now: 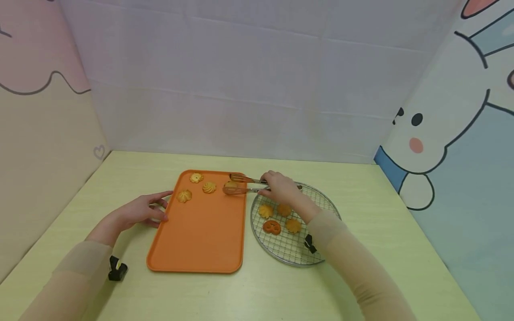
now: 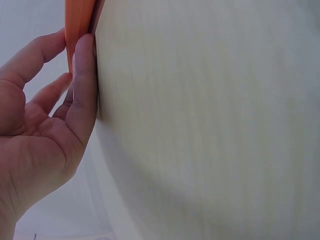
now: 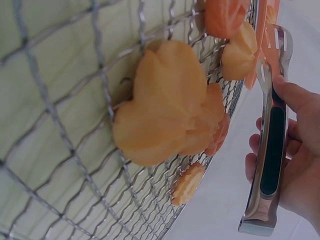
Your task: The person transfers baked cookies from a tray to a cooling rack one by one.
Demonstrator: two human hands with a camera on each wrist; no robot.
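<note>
My right hand [image 1: 283, 189] grips metal tongs [image 3: 272, 145] with a dark green handle inlay. In the head view, the tongs' two ends lie around a cookie [image 1: 230, 184] in the upper right corner of an orange tray [image 1: 201, 240]; whether they squeeze it, I cannot tell. Three more cookies, one a swirled cookie [image 1: 209, 187], sit near the tray's far left. With fingers loosely bent, my left hand [image 1: 140, 210] touches the tray's left rim. Beneath my right forearm, a round wire rack [image 1: 277, 253] bears several cookies, among them a pretzel-shaped cookie [image 1: 272, 227].
Tray and rack stand side by side on a pale wooden table [image 1: 192, 296], a narrow gap between them. A white cloth wall [image 1: 249, 89] closes off the back. Printed panels flank the table, the right one with a rabbit drawing [image 1: 425, 129].
</note>
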